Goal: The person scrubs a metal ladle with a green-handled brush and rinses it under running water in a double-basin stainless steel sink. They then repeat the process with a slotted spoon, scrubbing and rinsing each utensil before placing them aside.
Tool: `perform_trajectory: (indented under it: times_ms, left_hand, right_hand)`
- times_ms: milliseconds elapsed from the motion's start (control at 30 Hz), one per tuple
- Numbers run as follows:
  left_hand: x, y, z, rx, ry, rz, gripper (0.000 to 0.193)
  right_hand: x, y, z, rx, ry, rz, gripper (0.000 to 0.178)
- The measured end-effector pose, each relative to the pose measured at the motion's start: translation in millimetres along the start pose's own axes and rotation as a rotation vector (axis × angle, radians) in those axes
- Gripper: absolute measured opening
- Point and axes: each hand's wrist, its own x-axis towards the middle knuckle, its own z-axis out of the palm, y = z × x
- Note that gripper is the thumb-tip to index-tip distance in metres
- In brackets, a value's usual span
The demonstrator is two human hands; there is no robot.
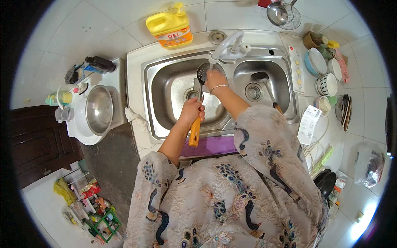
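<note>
I stand at a double steel sink (165,66). My left hand (192,110) grips the orange handle of a slotted metal spoon (201,82), held over the left basin. My right hand (215,78), with a bangle on the wrist, touches the spoon's perforated head under the white faucet (229,45). A black ladle (262,78) lies in the right basin (281,72).
A yellow detergent jug (170,25) stands behind the sink. A steel bowl (99,109) sits on a white stand at the left. Bowls and cups (324,74) crowd the counter on the right. A purple cloth (211,145) lies on the front edge. A strainer (281,14) hangs at the back.
</note>
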Motion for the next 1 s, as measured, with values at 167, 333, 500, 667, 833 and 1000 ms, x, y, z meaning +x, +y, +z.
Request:
perform_trajectory:
  times_ms: [167, 333, 500, 667, 833, 1000]
  left_hand:
    - [0.5, -9.1, -8.8, -0.049, -0.104, -0.064, 0.016]
    - [2.5, -6.2, 8.5, -0.114, -0.154, -0.093, 0.018]
    - [-4.3, -16.2, -12.4, -0.079, 0.009, 0.002, 0.016]
    - [-18.6, -12.0, -17.3, -0.078, 0.008, -0.046, 0.018]
    - [-36.6, -15.6, -3.3, 0.032, -0.028, -0.002, 0.022]
    - [-44.2, -21.9, 2.4, 0.042, 0.04, 0.083, 0.022]
  right_hand:
    - [-21.9, -2.4, -10.0, 0.148, 0.118, -0.297, 0.026]
    - [13.2, 8.7, -2.0, -0.03, 0.312, -0.236, 0.024]
    - [-24.0, -9.5, -37.9, 0.059, -0.266, -0.236, 0.03]
    - [-17.6, 24.0, -59.8, 0.061, 0.094, 0.008, 0.044]
    - [13.0, 7.0, -82.1, -0.262, -0.173, -0.035, 0.045]
    - [8.1, -26.4, -97.1, -0.375, -0.146, -0.074, 0.058]
